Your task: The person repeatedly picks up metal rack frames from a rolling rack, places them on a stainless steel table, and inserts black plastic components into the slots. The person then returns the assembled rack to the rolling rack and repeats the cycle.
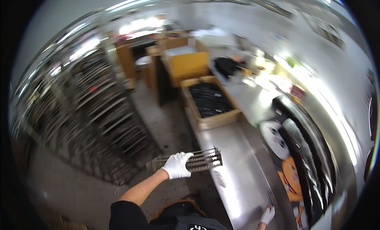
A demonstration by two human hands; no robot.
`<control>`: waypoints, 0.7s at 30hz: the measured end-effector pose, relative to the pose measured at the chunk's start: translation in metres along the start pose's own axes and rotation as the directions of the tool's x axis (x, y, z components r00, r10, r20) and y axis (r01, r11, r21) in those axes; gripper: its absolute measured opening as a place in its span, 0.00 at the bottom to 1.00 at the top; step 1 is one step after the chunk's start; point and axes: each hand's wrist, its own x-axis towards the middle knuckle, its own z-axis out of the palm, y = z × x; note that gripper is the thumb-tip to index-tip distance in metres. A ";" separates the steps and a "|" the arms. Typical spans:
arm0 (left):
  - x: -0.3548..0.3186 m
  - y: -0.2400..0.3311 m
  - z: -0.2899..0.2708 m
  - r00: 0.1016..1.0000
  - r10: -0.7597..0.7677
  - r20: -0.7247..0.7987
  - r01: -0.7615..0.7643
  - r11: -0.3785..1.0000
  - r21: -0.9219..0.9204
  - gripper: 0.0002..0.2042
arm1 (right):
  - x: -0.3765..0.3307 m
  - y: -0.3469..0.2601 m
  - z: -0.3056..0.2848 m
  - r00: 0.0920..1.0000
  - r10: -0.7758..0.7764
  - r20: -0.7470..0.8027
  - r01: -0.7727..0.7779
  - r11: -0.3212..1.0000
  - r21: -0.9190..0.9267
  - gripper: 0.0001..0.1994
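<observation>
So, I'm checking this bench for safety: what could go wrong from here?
Only the left hand grips the slotted metal rack, so it might tilt or slip. In this view, the rack extends past the metal table, so a dropped one could hit the floor.

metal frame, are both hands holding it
No, only the left hand holds the metal frame; the right hand is apart from it, by the steel bench.
</observation>
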 end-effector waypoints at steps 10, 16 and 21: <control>-0.066 -0.097 -0.397 0.716 -0.389 -0.580 0.670 0.616 0.414 0.37 | -0.114 -0.218 0.177 0.679 -0.423 0.600 0.483 0.873 0.069 0.15; -0.032 -0.218 -0.520 0.821 -0.350 -0.451 0.556 0.672 0.490 0.41 | -0.154 -0.325 0.298 0.390 -0.547 0.741 0.449 0.815 0.366 0.12; 0.006 -0.342 -0.498 0.786 -0.246 -0.568 0.613 0.189 0.767 0.24 | -0.200 -0.376 0.358 0.321 -0.529 0.786 0.420 0.823 0.383 0.11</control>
